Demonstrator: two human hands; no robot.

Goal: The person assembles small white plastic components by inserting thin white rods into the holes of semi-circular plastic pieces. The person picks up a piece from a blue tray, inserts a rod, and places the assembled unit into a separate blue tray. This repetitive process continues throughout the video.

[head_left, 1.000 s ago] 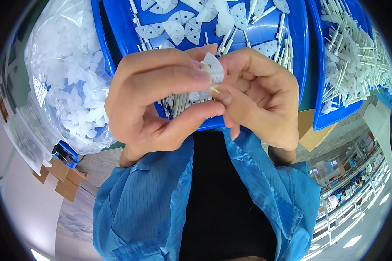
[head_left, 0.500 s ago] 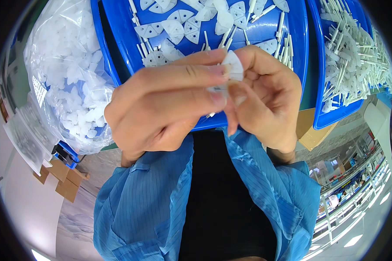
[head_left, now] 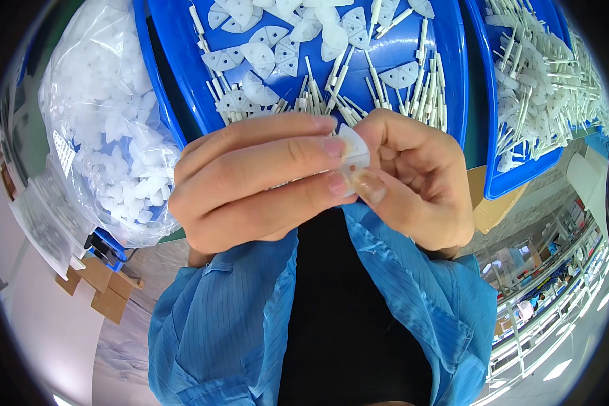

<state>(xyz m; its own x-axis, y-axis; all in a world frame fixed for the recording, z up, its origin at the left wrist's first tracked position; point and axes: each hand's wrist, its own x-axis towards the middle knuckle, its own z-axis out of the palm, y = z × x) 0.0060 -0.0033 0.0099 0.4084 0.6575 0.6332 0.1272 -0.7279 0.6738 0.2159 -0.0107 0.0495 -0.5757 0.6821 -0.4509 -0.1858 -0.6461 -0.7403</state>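
Note:
Between both hands is a small white fan-shaped plastic piece (head_left: 354,150) with holes in it. My left hand (head_left: 260,176) grips its left side, fingers stretched across and pressed together at the tips. Thumb and forefinger of my right hand (head_left: 419,176) pinch the same piece from the right, the other fingers curled in. My left thumb is hidden behind the fingers. Just beyond the hands, a blue tray (head_left: 358,71) carries similar loose white pieces (head_left: 257,57) and many thin white rods (head_left: 426,95), some with a thicker sleeve.
At the left stands a clear plastic bag (head_left: 115,122) full of white pieces. A second blue tray (head_left: 531,174) on the right is heaped with assembled-looking white rods and pieces (head_left: 534,95). Cardboard (head_left: 497,210) shows under the right tray's edge.
Both hands have moved slightly down toward me with the white piece, which has turned so its holes show. More rods in the tray are now uncovered.

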